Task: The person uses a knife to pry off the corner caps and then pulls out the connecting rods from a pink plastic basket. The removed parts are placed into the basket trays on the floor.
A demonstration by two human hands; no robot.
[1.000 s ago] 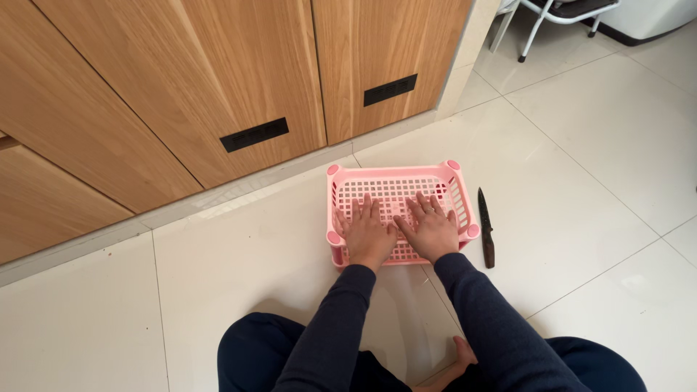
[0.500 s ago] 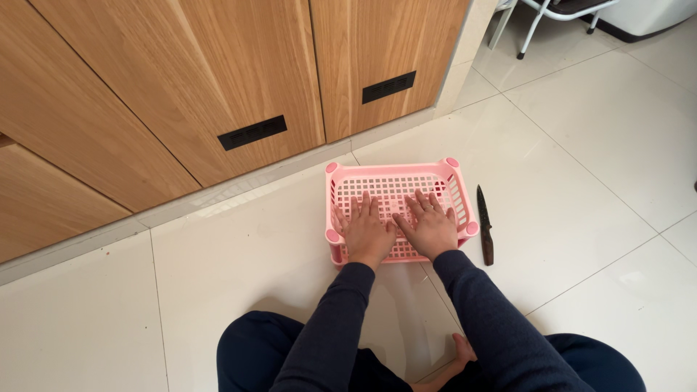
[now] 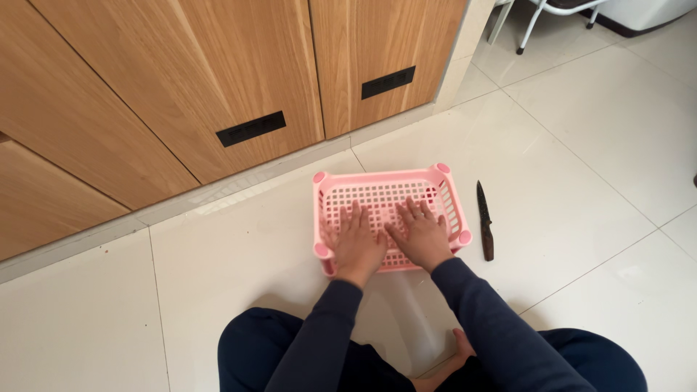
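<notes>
A pink plastic lattice basket [image 3: 382, 187] stands on the white tiled floor in front of me. My left hand [image 3: 357, 243] lies flat inside it on the left half, fingers spread. Beside it my right hand [image 3: 422, 235] rests flat on the basket's bottom, fingers apart too. Neither hand holds anything. A dark knife [image 3: 485, 220] lies on the floor just right of the basket, tip pointing away from me, untouched.
Wooden cabinet doors [image 3: 239, 80] with black slot handles stand behind the basket. My legs in dark trousers [image 3: 276, 348] and a bare foot [image 3: 450, 363] are at the bottom. Chair legs [image 3: 534, 18] stand at the far right.
</notes>
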